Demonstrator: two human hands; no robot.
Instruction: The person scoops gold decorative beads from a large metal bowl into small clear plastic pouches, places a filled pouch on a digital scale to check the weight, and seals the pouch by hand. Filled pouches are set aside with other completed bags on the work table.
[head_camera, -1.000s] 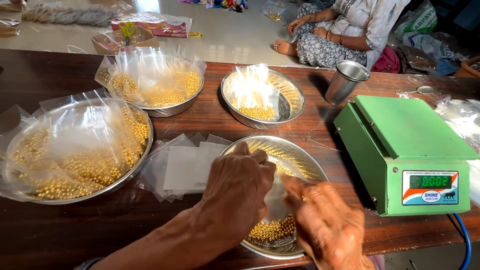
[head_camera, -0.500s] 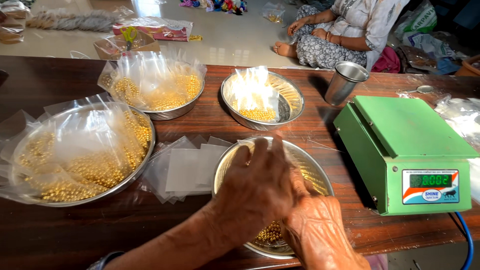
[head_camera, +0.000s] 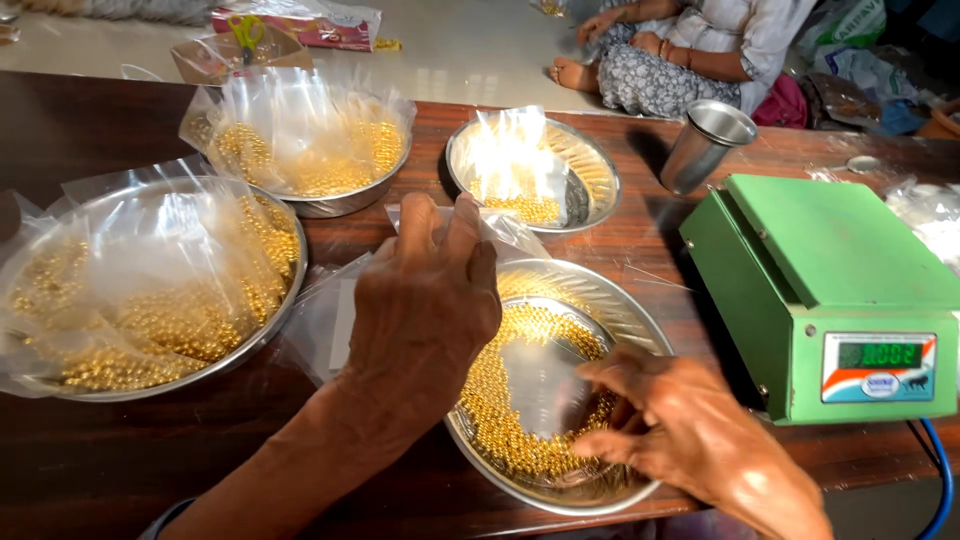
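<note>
A steel plate (head_camera: 640, 310) in front of me holds a crescent of small gold beads (head_camera: 495, 400) around a bare middle. My left hand (head_camera: 425, 305) is raised over the plate's left side and pinches a small clear plastic bag (head_camera: 505, 228) at its fingertips. My right hand (head_camera: 690, 440) rests on the plate's near right rim. Its fingers curl down into the beads, and whether they hold any is hidden.
A big steel bowl (head_camera: 285, 300) of bagged beads stands left, another bowl (head_camera: 350, 200) behind it, and a smaller plate (head_camera: 590, 170) with a bag at the back. A steel cup (head_camera: 705, 145) and green scale (head_camera: 830, 290) stand right. Flat clear bags (head_camera: 325, 325) lie under my left arm. A person (head_camera: 690, 50) sits on the floor beyond.
My left hand has lifted off the plate with a clear bag, uncovering the beads. My right hand has shifted to the plate's near right edge.
</note>
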